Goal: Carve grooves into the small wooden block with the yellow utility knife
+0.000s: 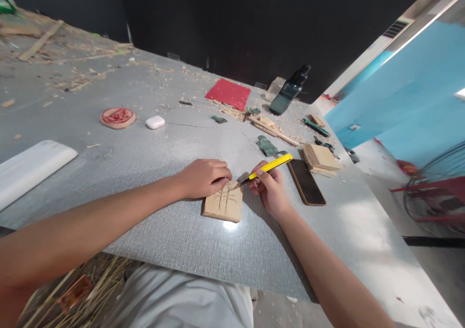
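On the tabletop [174, 236], block [229, 210] bears cut lines; carving seems partway, remainder unclear. Right fingers [266, 178] clamp knife [271, 165]; left fingers [218, 172] on block, grip unclear.

Wood block [224, 204] left of phone [307, 182]

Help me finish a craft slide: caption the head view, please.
Left hand on a marked block, right hand holding a yellow knife with its tip at the block.
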